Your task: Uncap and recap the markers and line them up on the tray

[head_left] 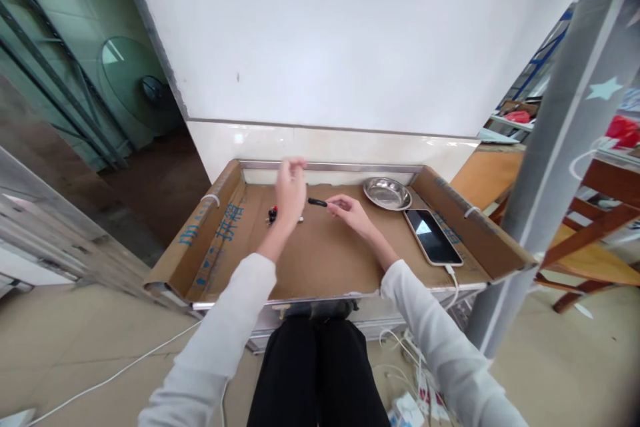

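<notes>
My right hand [349,211] pinches one end of a short, dark, pen-like stick [318,202] and holds it over the cardboard-lined table [330,260]. The stick's free end points left, toward my left hand [291,188]. That hand is raised and smeared by motion, so its fingers cannot be made out clearly. Behind its wrist lies a small cluster of black and red parts [272,215], partly hidden, with a small whitish bit on the wrist's other side. What these parts are is too small to tell.
A shallow round metal dish [387,194] sits at the back right. In front of it lies a phone [433,237] with a white cable [453,278] plugged in. Folded cardboard walls [200,227] edge the sides. A grey post [545,147] stands at the right, near a wooden chair [590,247].
</notes>
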The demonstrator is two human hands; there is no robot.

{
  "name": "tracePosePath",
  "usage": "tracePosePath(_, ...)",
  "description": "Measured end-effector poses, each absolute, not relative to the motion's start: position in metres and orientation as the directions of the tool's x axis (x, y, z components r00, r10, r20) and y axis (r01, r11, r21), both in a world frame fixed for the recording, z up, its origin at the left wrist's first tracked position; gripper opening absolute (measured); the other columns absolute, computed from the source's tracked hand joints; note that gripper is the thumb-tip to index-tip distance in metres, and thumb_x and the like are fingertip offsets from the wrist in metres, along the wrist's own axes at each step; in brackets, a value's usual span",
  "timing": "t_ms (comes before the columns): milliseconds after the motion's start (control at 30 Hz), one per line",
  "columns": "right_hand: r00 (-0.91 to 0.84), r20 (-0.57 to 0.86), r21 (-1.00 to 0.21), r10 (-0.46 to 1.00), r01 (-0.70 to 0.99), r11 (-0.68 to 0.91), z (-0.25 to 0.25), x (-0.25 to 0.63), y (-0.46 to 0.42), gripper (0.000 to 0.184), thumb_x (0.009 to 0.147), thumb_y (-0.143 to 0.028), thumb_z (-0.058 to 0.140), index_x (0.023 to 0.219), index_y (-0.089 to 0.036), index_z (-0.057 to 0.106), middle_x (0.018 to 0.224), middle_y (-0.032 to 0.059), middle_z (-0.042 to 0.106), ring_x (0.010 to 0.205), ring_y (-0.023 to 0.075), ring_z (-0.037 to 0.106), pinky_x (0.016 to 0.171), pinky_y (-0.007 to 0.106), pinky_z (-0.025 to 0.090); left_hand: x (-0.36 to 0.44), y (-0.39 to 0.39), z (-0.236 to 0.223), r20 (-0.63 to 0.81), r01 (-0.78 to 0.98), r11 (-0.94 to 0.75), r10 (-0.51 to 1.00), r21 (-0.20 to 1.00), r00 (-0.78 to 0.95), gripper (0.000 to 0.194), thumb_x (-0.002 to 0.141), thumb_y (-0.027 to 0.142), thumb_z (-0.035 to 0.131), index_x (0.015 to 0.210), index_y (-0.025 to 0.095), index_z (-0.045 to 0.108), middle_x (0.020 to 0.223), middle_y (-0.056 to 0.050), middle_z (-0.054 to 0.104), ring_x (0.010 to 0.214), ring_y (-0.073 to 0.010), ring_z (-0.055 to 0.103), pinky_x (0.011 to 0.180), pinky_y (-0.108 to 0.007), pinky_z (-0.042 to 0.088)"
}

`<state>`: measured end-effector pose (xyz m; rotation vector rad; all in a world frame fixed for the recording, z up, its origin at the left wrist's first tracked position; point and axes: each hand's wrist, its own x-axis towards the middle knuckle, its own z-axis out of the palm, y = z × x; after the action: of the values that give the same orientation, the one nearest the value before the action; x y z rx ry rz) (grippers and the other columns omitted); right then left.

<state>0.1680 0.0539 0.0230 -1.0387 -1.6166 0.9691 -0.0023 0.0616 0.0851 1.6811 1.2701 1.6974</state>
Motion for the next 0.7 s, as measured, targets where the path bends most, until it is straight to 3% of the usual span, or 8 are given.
tracePosePath(133,-0.039,0.268,-0.96,0.963,0.073,0.27,0.015,0.178,0.067,0.036,0.071,-0.049,0.064,0.088,-0.018,0.059,0.067,-0.0016,0.061,0.056,0.0087,0.053,0.057,0.023,0.045,0.027,0.078,0.049,0.373,0.366,-0.33,0.926,0.87,-0.052,0.028,0.094,0.029,0.033,0.101,0.016,0.056,0.107,-0.009,0.062,0.1,-0.0163,0.057,0.093,-0.034,0.043)
tracePosePath(267,-0.013,0.198,-0.98,0.98,0.014,0.198,0.008,0.177,0.071,0.037,0.069,-0.049,0.066,0.087,-0.018,0.058,0.066,-0.0016,0.061,0.055,0.0089,0.054,0.053,0.022,0.045,0.034,0.083,0.026,0.362,0.35,-0.374,0.927,0.859,0.101,0.03,0.093,0.031,0.035,0.112,0.018,0.054,0.107,-0.007,0.064,0.086,-0.0144,0.063,0.085,-0.031,0.048)
tracePosePath(467,-0.157,-0.037,-0.964,0.987,-0.256,-0.077,0.011,0.176,0.068,0.019,0.073,-0.022,0.064,0.09,-0.015,0.064,0.081,0.0035,0.067,0.06,0.0079,0.058,0.057,0.019,0.049,0.025,0.079,0.022,0.423,0.41,-0.464,0.886,0.785,0.191,0.037,0.089,0.022,0.041,0.124,0.017,0.05,0.123,-0.009,0.058,0.106,-0.0176,0.058,0.096,-0.031,0.043)
tracePosePath(567,-0.231,-0.079,-0.931,0.97,-0.331,-0.155,0.018,0.181,0.065,0.019,0.08,-0.017,0.052,0.093,-0.013,0.066,0.088,0.0063,0.069,0.068,0.0103,0.062,0.068,0.022,0.053,0.02,0.08,0.026,0.46,0.323,-0.515,0.856,0.794,0.234,0.036,0.088,0.026,0.044,0.122,0.018,0.052,0.118,-0.009,0.061,0.099,-0.0171,0.061,0.093,-0.032,0.046)
tracePosePath(700,-0.281,-0.091,-0.881,0.955,-0.424,-0.209,0.024,0.187,0.064,0.024,0.085,-0.015,0.046,0.099,-0.012,0.064,0.096,0.0075,0.069,0.082,0.011,0.064,0.081,0.022,0.053,0.01,0.089,0.031,0.486,0.116,-0.506,0.858,0.855,0.163,0.037,0.087,0.033,0.047,0.12,0.018,0.053,0.108,-0.008,0.065,0.087,-0.0158,0.064,0.085,-0.031,0.05)
